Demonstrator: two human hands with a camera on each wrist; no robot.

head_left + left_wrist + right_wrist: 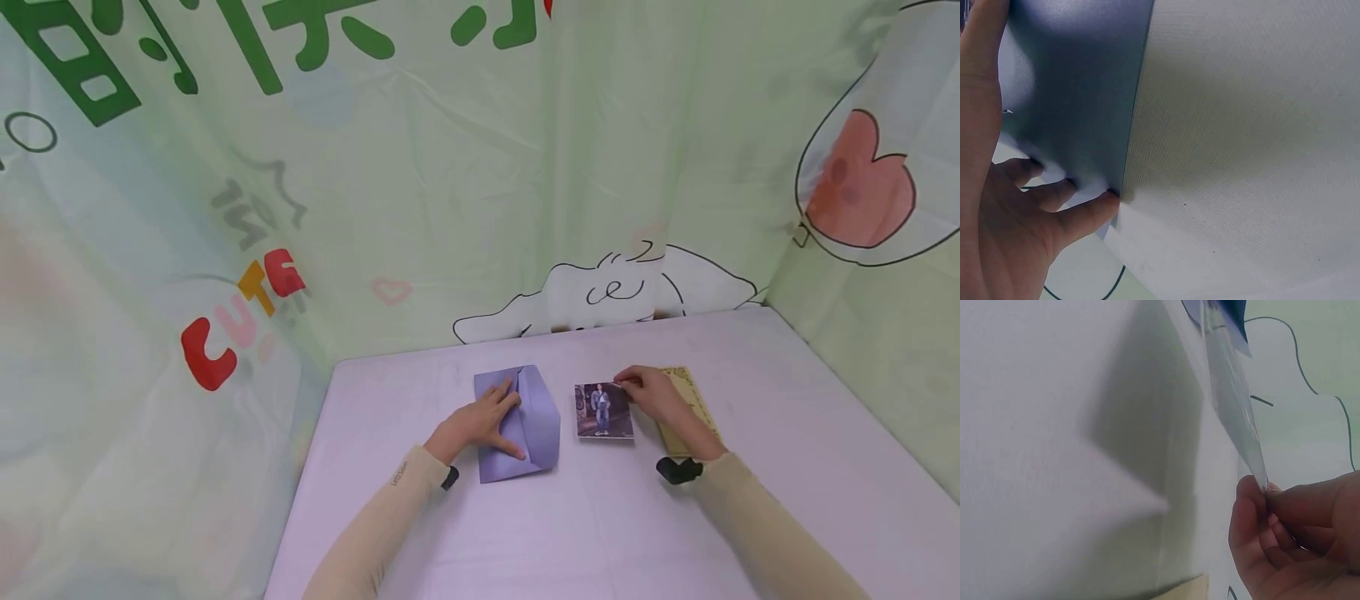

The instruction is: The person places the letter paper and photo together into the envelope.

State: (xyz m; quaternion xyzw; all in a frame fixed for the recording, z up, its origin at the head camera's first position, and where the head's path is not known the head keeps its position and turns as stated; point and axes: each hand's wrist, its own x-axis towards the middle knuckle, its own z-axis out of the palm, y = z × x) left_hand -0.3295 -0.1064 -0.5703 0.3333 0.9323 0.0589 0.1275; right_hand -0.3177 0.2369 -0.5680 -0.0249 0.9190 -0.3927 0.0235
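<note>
A purple envelope (542, 421) lies on the table with its flap folded out to the right. My left hand (483, 421) rests on it, fingers and thumb spread. In the left wrist view, fingertips touch the envelope (1079, 81) close to its edge. Right of it is a square photo (604, 417) of a standing person in blue. The thumb and forefinger of my right hand (654, 392) pinch the photo's upper right corner. Seen from the right wrist, the photo (1232, 400) is nearly edge-on, raised off the table, and casts a shadow.
A yellow card with a decorated border (692, 396) lies under my right forearm, partly hidden by it. A pale lilac cloth covers the table (555, 533). Printed curtains (420, 183) hang behind and on both sides.
</note>
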